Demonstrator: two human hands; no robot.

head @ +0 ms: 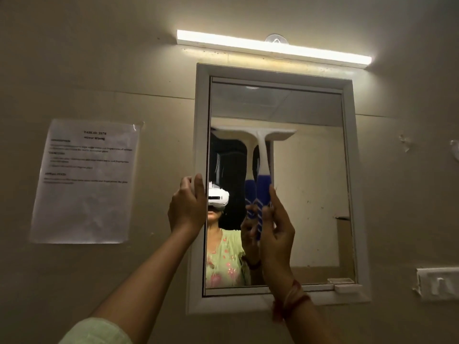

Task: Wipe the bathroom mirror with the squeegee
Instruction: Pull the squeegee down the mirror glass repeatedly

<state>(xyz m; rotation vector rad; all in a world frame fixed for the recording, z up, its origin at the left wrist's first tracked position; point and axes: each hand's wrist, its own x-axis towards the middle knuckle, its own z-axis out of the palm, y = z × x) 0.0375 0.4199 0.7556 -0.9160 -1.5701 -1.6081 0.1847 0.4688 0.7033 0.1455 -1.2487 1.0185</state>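
Two hands engaged at the white-framed rectangular wall mirror point(310, 194).
Right hand point(277, 234) fingers clamped the blue-and-white plastic squeegee point(263, 170); left hand point(187, 207) gripped the frame edge; uneven blade pressure risked streaks.

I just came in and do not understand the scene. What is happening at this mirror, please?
A person is wiping the bathroom mirror with a squeegee. The right hand grips its blue handle, with the white blade against the glass about a third of the way down. The left hand holds the left edge of the mirror frame. A printed sheet hangs on the wall to the left.
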